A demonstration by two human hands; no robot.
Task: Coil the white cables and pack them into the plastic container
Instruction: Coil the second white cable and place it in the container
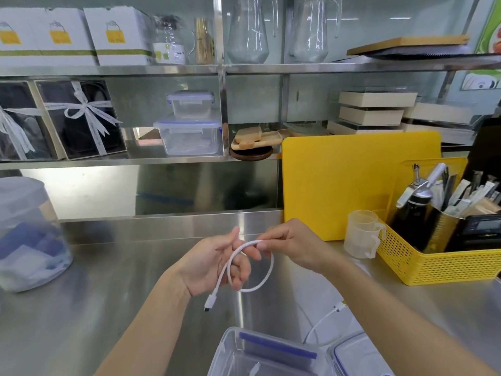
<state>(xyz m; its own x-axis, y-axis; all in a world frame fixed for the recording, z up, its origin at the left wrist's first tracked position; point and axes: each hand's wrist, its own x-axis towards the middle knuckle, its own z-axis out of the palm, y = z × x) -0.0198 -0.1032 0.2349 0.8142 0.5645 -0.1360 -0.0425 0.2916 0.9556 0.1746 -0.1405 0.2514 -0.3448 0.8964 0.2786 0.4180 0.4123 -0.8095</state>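
A short white cable [267, 278] is bent into one loop above the steel counter, its plug end [209, 304] hanging down. My left hand [214, 263] holds the loop with its fingers through it. My right hand [291, 246] pinches the cable's other end at the top of the loop. A clear plastic container [238, 346] with a blue seal sits open at the bottom edge, with something white inside. Its lid [352, 356] lies to the right. A second white cable [324, 320] lies on the counter under my right forearm.
A yellow basket [439, 270] with utensils and a black bottle stands at the right, with two clear measuring cups [362, 234] and a yellow cutting board [352, 183] beside it. A large clear jar [24, 234] stands at the left. Steel shelves with boxes and containers run behind.
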